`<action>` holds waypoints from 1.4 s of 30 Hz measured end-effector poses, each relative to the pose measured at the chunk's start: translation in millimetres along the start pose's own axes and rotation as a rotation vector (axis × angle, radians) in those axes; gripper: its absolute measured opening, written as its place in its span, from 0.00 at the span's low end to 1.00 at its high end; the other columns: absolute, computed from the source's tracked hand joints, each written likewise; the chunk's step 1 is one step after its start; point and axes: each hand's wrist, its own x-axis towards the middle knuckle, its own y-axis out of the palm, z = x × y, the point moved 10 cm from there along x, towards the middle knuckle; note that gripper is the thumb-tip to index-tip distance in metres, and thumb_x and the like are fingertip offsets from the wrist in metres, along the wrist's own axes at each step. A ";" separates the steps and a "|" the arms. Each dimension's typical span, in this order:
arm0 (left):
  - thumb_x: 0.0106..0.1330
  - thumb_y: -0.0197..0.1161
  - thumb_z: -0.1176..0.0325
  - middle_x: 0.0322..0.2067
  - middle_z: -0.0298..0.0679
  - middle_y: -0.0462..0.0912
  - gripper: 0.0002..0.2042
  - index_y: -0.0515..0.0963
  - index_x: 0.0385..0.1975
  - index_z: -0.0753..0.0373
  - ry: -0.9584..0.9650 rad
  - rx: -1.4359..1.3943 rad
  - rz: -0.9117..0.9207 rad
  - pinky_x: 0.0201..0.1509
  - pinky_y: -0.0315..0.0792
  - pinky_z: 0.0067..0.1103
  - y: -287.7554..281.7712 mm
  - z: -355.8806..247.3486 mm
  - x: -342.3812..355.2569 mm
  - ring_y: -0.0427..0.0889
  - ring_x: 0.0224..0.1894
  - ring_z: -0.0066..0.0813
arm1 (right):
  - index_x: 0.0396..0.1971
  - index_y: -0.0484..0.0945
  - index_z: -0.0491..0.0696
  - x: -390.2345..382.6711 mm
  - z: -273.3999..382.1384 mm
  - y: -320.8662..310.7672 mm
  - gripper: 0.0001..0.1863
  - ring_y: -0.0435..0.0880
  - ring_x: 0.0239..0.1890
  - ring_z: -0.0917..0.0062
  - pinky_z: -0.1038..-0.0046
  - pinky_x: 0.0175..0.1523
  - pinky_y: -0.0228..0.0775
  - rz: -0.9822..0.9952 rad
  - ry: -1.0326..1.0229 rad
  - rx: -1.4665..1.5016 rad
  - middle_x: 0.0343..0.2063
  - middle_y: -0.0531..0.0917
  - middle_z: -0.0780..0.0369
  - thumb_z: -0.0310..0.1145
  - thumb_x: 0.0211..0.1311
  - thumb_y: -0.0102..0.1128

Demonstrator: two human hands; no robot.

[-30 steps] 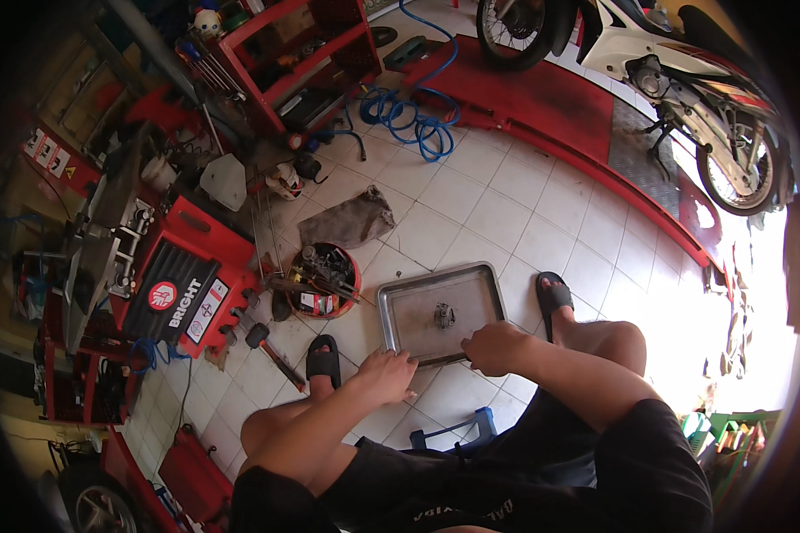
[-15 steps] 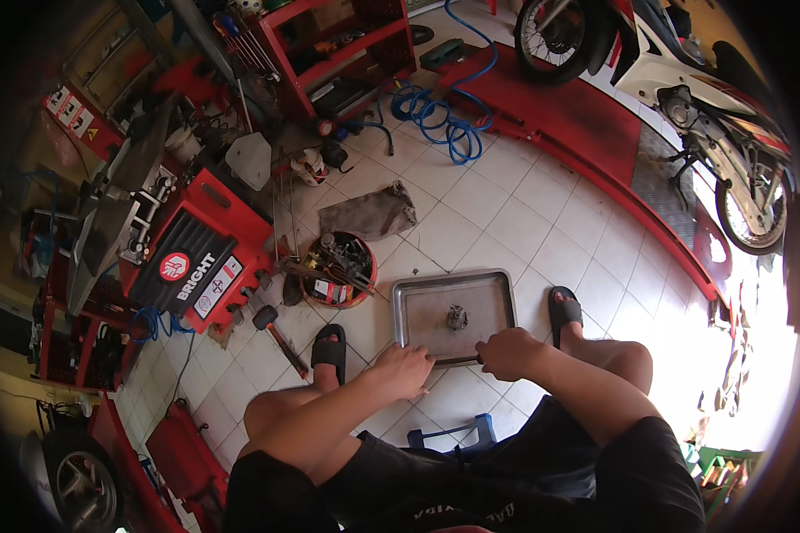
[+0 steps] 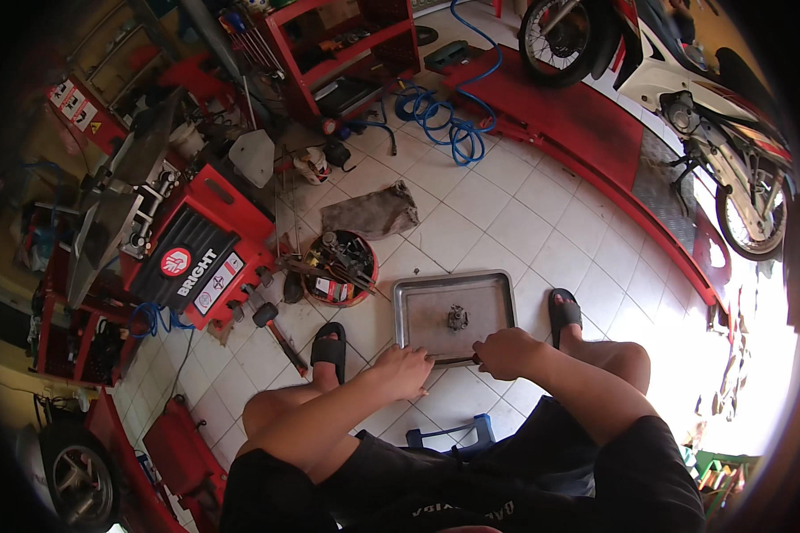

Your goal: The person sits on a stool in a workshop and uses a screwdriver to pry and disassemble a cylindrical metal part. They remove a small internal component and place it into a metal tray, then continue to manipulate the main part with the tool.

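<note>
A shallow rectangular metal tray [image 3: 454, 279] rests on the tiled floor between my feet. A small greyish metal part [image 3: 457, 317], its kind too small to make out, sits inside near the middle. My left hand [image 3: 402, 371] covers the tray's near left corner, fingers bent over the rim. At the near right corner my right hand [image 3: 507, 353] is closed, with its thumb side against the rim. The undersides of both hands are hidden, so the exact grip on the tray does not show.
Left of the tray stands a round tub [image 3: 340, 269] of tools, with a hammer [image 3: 281, 339] nearby. A grey rag [image 3: 370, 211] lies beyond. A blue air hose [image 3: 453, 133] coils beside a red motorcycle lift [image 3: 587, 124]. A blue stool [image 3: 453, 433] stands close to me.
</note>
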 end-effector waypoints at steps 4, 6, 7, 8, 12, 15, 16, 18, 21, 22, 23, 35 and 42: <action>0.60 0.71 0.49 0.52 0.46 0.78 0.30 0.76 0.56 0.65 0.004 0.000 0.004 0.59 0.74 0.38 -0.4 1.2 0.4 0.80 0.56 0.45 | 0.48 0.79 0.45 -1.0 -0.8 2.3 0.20 0.86 0.47 0.58 0.58 0.51 0.78 -0.006 -0.001 -0.010 0.42 0.86 0.55 0.45 0.67 0.60; 0.60 0.71 0.49 0.51 0.46 0.78 0.30 0.76 0.56 0.65 0.004 -0.002 -0.005 0.58 0.75 0.38 -2.0 1.8 0.8 0.81 0.55 0.45 | 0.48 0.79 0.45 -1.5 -1.7 2.3 0.20 0.86 0.47 0.58 0.58 0.51 0.78 -0.002 0.003 -0.011 0.42 0.86 0.54 0.46 0.67 0.60; 0.60 0.71 0.49 0.51 0.46 0.78 0.30 0.76 0.56 0.64 0.001 0.001 -0.009 0.58 0.75 0.38 -2.5 2.1 1.0 0.81 0.55 0.45 | 0.48 0.79 0.45 -1.3 -2.3 2.7 0.20 0.86 0.47 0.58 0.57 0.51 0.78 -0.003 0.003 -0.008 0.42 0.86 0.54 0.46 0.67 0.60; 0.60 0.71 0.49 0.51 0.46 0.78 0.30 0.76 0.56 0.64 -0.001 0.004 -0.012 0.58 0.75 0.38 -3.2 2.4 1.1 0.81 0.55 0.45 | 0.48 0.79 0.45 -1.1 -2.7 3.0 0.20 0.86 0.47 0.58 0.57 0.51 0.78 -0.003 0.004 -0.005 0.42 0.86 0.54 0.46 0.67 0.60; 0.60 0.71 0.50 0.51 0.46 0.78 0.30 0.76 0.56 0.64 0.011 0.013 -0.035 0.59 0.75 0.37 -2.9 1.2 1.8 0.81 0.54 0.44 | 0.48 0.79 0.45 -0.6 -1.6 1.5 0.20 0.86 0.47 0.58 0.58 0.51 0.78 -0.029 0.005 -0.006 0.42 0.86 0.54 0.46 0.66 0.61; 0.59 0.71 0.49 0.51 0.45 0.79 0.31 0.76 0.57 0.64 0.017 0.025 -0.019 0.59 0.74 0.37 -1.6 0.0 4.5 0.81 0.54 0.44 | 0.48 0.79 0.45 -3.0 -2.3 0.6 0.20 0.86 0.47 0.58 0.58 0.50 0.78 -0.019 0.009 -0.004 0.41 0.86 0.54 0.46 0.66 0.61; 0.59 0.71 0.49 0.50 0.45 0.79 0.31 0.76 0.56 0.64 0.018 0.027 -0.021 0.59 0.74 0.37 -2.3 0.1 4.3 0.81 0.54 0.44 | 0.47 0.79 0.45 -3.0 -2.5 0.9 0.20 0.86 0.47 0.58 0.58 0.50 0.78 -0.018 0.007 -0.007 0.41 0.86 0.54 0.46 0.66 0.61; 0.59 0.71 0.49 0.50 0.45 0.79 0.31 0.76 0.56 0.64 0.026 0.031 -0.028 0.59 0.74 0.36 -3.4 -0.5 3.6 0.81 0.54 0.44 | 0.47 0.79 0.45 -3.0 -2.7 1.0 0.20 0.86 0.46 0.58 0.58 0.49 0.78 -0.023 0.001 -0.017 0.40 0.86 0.54 0.46 0.66 0.61; 0.59 0.71 0.49 0.50 0.44 0.79 0.31 0.76 0.56 0.64 0.013 0.022 -0.022 0.58 0.75 0.37 -2.9 1.3 3.1 0.81 0.54 0.43 | 0.47 0.78 0.45 -2.7 -1.7 0.0 0.20 0.86 0.46 0.58 0.58 0.48 0.78 -0.034 -0.005 -0.031 0.39 0.86 0.54 0.46 0.67 0.60; 0.59 0.71 0.49 0.50 0.44 0.79 0.31 0.76 0.56 0.64 0.014 0.021 -0.025 0.58 0.75 0.37 -4.0 0.7 3.1 0.81 0.54 0.43 | 0.47 0.78 0.45 -2.7 -1.4 -0.3 0.20 0.86 0.46 0.58 0.58 0.48 0.78 -0.034 -0.002 -0.030 0.39 0.86 0.54 0.46 0.68 0.60; 0.59 0.71 0.49 0.50 0.45 0.79 0.31 0.76 0.56 0.64 0.014 0.019 -0.028 0.58 0.75 0.37 -5.7 -0.2 3.1 0.81 0.54 0.43 | 0.47 0.78 0.45 -3.8 -2.4 -0.6 0.19 0.86 0.45 0.58 0.58 0.48 0.78 -0.033 0.001 -0.029 0.39 0.86 0.54 0.46 0.68 0.60; 0.59 0.71 0.49 0.51 0.44 0.79 0.29 0.77 0.55 0.63 -0.010 0.019 -0.017 0.59 0.74 0.38 -3.9 3.1 3.9 0.80 0.56 0.43 | 0.45 0.79 0.45 -4.8 -0.3 -2.6 0.18 0.86 0.45 0.58 0.58 0.48 0.78 -0.032 0.003 -0.012 0.38 0.86 0.55 0.45 0.68 0.60; 0.59 0.71 0.49 0.52 0.44 0.79 0.29 0.77 0.55 0.63 -0.013 0.021 -0.007 0.59 0.74 0.38 -2.9 2.7 4.4 0.80 0.57 0.42 | 0.45 0.79 0.45 -6.3 1.2 -6.7 0.18 0.86 0.45 0.58 0.58 0.48 0.78 -0.057 -0.012 -0.008 0.38 0.86 0.55 0.45 0.67 0.61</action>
